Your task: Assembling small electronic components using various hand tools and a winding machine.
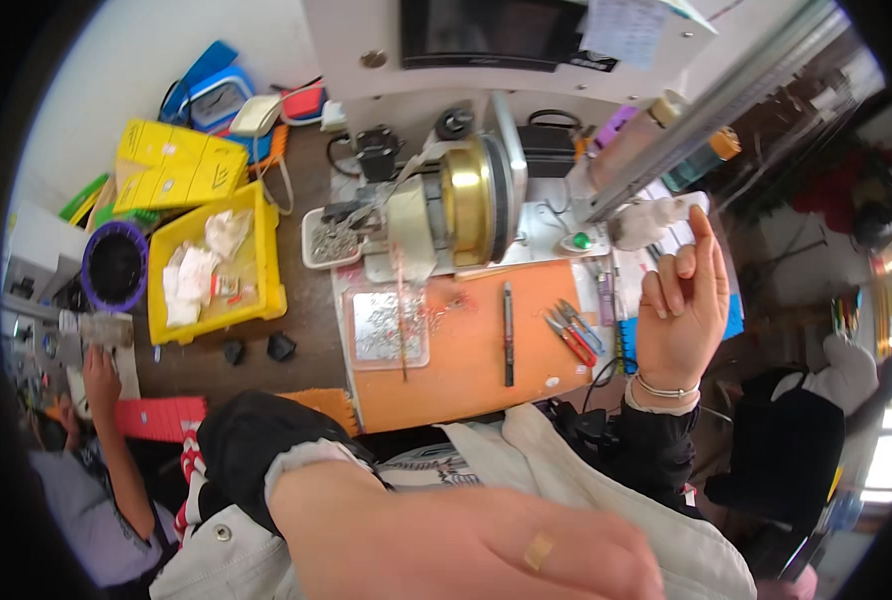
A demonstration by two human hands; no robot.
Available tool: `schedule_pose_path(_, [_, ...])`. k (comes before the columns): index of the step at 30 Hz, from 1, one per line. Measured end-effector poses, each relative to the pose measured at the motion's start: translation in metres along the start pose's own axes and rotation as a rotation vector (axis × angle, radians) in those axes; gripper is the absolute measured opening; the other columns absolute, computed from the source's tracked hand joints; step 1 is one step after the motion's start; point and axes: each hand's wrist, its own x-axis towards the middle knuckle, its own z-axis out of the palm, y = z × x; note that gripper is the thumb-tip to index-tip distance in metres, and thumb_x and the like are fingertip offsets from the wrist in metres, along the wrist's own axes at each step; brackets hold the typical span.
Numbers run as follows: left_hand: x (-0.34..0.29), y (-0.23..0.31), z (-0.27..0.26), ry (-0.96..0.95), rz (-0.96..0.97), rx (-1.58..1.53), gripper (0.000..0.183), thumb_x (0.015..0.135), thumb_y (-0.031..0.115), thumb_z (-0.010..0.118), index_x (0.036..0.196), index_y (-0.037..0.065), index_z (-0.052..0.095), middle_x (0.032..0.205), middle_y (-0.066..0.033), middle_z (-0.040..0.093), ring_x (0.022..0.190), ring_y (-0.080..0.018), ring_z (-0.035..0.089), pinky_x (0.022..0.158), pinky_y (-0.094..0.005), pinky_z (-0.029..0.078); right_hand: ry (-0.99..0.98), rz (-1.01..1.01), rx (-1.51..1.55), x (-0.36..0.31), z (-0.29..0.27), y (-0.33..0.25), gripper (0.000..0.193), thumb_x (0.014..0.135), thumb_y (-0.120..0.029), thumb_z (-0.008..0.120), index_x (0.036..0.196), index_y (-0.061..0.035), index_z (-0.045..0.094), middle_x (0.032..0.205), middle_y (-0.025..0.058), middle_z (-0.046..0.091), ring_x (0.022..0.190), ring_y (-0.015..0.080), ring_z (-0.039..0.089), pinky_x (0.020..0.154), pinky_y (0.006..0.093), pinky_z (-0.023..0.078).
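Note:
My right hand (681, 325) is raised at the right of the workbench, its index finger stretched up and the other fingers loosely bent, holding nothing visible. The fingertip overlaps the edge of a white object beside a rounded grey-white thing (642, 222); contact cannot be told. My left hand (466, 545) crosses low and close, blurred, with its fingers hidden. Ahead stands a bench machine with a brass-coloured wheel (463, 205) and a green button (581, 241). On the orange mat (446, 395) lie a dark pen-like tool (509, 335), red-handled pliers (572, 338) and a shallow tray (388, 350) of small metal bits.
A small white tub (331, 240) of metal pieces sits left of the machine. Further left are a yellow bin (266, 250) with white crumpled material and a purple-rimmed bucket (116, 266). A co-worker's arm (126, 450) shows at far left. A slanted metal post (711, 105) rises at right.

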Motion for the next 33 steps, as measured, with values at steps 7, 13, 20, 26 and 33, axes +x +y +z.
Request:
schedule_pose_path(7, [0.013, -0.02, 0.01, 0.27, 0.409, 0.094, 0.017, 0.092, 0.003, 0.062, 0.107, -0.005, 0.064, 0.092, -0.0089, 0.064, 0.073, -0.0183, 0.062, 0.061, -0.0227, 0.047, 0.053, -0.013, -0.082, 0.006, -0.014, 0.007, 0.033, 0.107, -0.015, 0.045, 0.13, 0.006, 0.055, 0.071, -0.0021, 0.05, 0.051, 0.0025, 0.034, 0.048, 0.0197, 0.027])
schedule_pose_path(13, [0.026, -0.03, 0.011, 0.477, 0.56, 0.194, 0.012, 0.087, 0.002, 0.063, 0.083, -0.005, 0.071, 0.077, -0.0118, 0.064, 0.061, -0.0179, 0.058, 0.049, -0.0271, 0.043, 0.046, 0.003, -0.122, 0.008, -0.021, 0.01, 0.034, 0.106, -0.016, 0.046, 0.129, 0.0064, 0.055, 0.07, -0.0022, 0.047, 0.052, 0.0027, 0.033, 0.048, 0.0198, 0.027])
schedule_pose_path(20, [0.024, -0.036, 0.011, 0.485, 0.549, 0.127, 0.013, 0.081, 0.007, 0.069, 0.076, -0.004, 0.071, 0.072, -0.011, 0.06, 0.057, -0.0179, 0.056, 0.047, -0.026, 0.039, 0.075, 0.014, -0.115, 0.007, -0.026, 0.01, 0.033, 0.107, -0.016, 0.044, 0.129, 0.0066, 0.055, 0.071, -0.0026, 0.047, 0.052, 0.0034, 0.033, 0.049, 0.0202, 0.027])
schedule_pose_path(26, [0.044, -0.063, -0.026, 0.3, 1.012, 0.255, 0.012, 0.084, 0.006, 0.07, 0.078, -0.005, 0.07, 0.071, -0.0107, 0.058, 0.059, -0.0188, 0.057, 0.049, -0.0277, 0.041, 0.066, 0.068, -0.109, 0.011, -0.023, 0.023, 0.034, 0.106, -0.016, 0.045, 0.131, 0.0068, 0.054, 0.069, -0.003, 0.046, 0.053, 0.0035, 0.033, 0.049, 0.0206, 0.027])
schedule_pose_path(33, [0.043, -0.071, -0.015, 0.409, 0.789, 0.444, 0.011, 0.086, 0.005, 0.068, 0.079, -0.004, 0.068, 0.075, -0.0111, 0.06, 0.064, -0.0198, 0.059, 0.053, -0.0282, 0.043, 0.074, 0.054, -0.221, 0.021, -0.045, 0.019, 0.039, 0.107, -0.018, 0.045, 0.139, 0.0058, 0.048, 0.072, -0.0041, 0.045, 0.053, 0.0017, 0.032, 0.048, 0.0192, 0.027])
